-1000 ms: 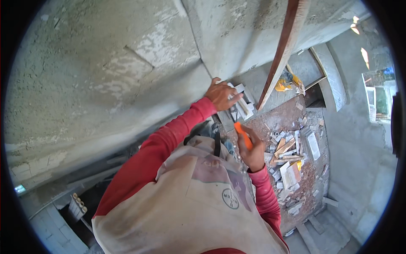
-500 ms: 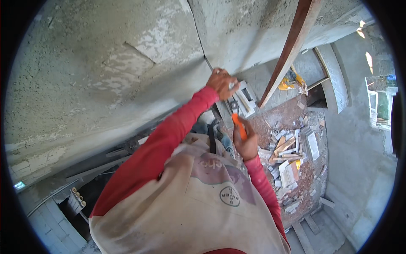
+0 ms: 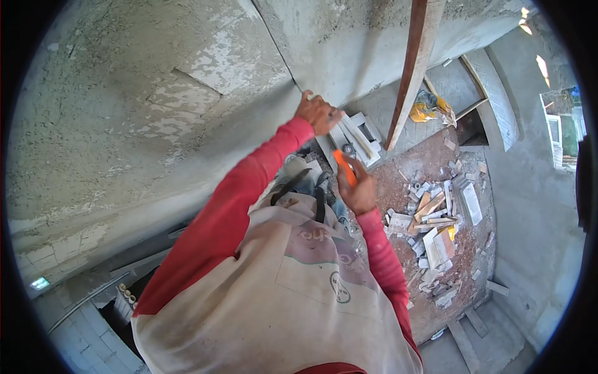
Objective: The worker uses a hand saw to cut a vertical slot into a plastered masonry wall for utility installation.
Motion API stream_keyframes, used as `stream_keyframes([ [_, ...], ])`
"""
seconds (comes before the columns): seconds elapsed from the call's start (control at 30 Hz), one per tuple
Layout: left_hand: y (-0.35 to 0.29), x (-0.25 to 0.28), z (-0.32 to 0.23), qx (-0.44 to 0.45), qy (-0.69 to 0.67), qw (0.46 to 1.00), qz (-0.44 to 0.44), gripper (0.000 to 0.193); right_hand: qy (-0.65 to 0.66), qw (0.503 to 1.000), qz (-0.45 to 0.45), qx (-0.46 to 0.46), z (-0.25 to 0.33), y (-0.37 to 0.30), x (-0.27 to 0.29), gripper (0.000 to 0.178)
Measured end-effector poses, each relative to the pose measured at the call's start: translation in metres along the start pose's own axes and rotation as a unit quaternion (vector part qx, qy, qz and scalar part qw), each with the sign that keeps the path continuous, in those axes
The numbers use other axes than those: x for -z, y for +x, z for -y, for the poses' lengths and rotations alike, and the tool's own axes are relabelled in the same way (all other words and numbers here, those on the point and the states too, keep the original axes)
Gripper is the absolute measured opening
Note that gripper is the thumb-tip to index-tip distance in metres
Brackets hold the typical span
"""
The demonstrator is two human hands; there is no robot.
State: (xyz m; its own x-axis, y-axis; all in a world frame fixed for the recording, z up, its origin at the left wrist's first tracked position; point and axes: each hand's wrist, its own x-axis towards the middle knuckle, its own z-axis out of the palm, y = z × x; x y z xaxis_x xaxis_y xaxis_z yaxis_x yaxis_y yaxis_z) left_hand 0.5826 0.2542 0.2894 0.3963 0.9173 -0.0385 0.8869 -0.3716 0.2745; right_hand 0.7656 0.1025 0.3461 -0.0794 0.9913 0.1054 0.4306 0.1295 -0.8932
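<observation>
My left hand is up against the corner where two plastered walls meet, its fingers bent. Whatever lies between those fingers, if anything, is hidden. A thin dark line runs down the wall joint to this hand. Lower and to the right, my right hand is wrapped round the orange handle of a tool. The tool's working end cannot be made out clearly. Just beyond the hands lie pale flat pieces on a grey ledge, with a small dark round thing near the handle.
A wooden post slants up from beside the ledge. A yellow bag lies behind it. Broken boards and rubble cover the reddish floor on the right. The rough plastered wall stands close on my left.
My view has shifted slightly. My left hand stays at the wall corner, and my right hand keeps the orange handle, now a little higher and nearer the left hand.
</observation>
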Motion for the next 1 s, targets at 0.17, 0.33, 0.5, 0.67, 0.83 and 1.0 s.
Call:
stream_keyframes([
  [0.17, -0.022, 0.004, -0.044, -0.046, -0.064, 0.996, 0.028, 0.038, 0.004, 0.999, 0.030, -0.020, 0.010, -0.028, 0.044, 0.033],
  [0.33, 0.013, -0.004, 0.027, -0.050, -0.030, 0.997, -0.046, 0.032, -0.032, 0.998, 0.027, -0.041, -0.009, 0.014, -0.016, 0.031],
  [0.5, -0.025, 0.014, -0.042, -0.036, -0.077, 0.996, 0.030, 0.037, 0.004, 0.999, 0.029, -0.021, -0.001, -0.028, 0.033, 0.032],
  [0.67, 0.012, -0.005, 0.018, -0.028, -0.007, 0.998, -0.058, 0.043, -0.063, 0.996, 0.048, -0.043, -0.004, 0.015, -0.010, 0.032],
  [0.83, -0.019, -0.013, -0.021, -0.034, -0.090, 0.991, -0.090, 0.041, -0.026, 0.999, 0.047, -0.012, 0.008, -0.014, 0.026, 0.034],
  [1.0, -0.001, -0.008, -0.020, -0.061, -0.080, 0.994, -0.050, 0.040, -0.009, 0.998, 0.017, -0.060, 0.003, -0.017, 0.018, 0.033],
])
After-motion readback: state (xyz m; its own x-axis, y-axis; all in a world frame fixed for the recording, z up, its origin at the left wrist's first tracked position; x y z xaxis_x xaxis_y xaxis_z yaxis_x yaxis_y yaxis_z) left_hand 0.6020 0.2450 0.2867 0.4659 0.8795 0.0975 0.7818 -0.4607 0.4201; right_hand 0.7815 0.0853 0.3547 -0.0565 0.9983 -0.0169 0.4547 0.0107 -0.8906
